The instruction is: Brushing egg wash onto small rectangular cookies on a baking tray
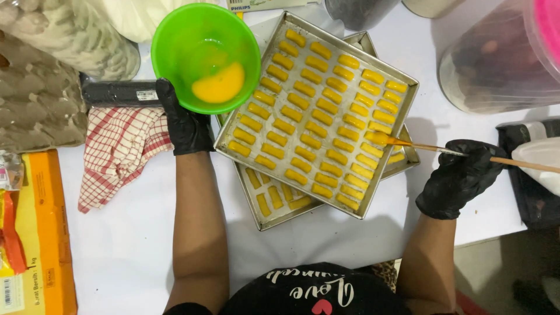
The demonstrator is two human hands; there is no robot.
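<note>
Right hand (458,178), black glove, pinched round a thin wooden brush (443,149), bristle tip wet w/ yolk and touching a pastry stick at the right edge of the top tray (236,153). Left hand (184,125), also gloved, grips the green bowl (169,35) by its lower rim, bowl tipped so the egg wash (219,84) pools low, just beside the tray's left corner. Pastry sticks (315,114) sit in neat rows, top tray stacked askew on a second tray (256,219), both on the white table (128,251). Looks like soft raw dough, so fragile & easy to dent: brush only, light strokes, no fingers. Brush is light, best held mid-handle. Wash is runny, bowl prob slippery; hold by the rim. Checked cloth (116,151) lies left of the arm
</note>
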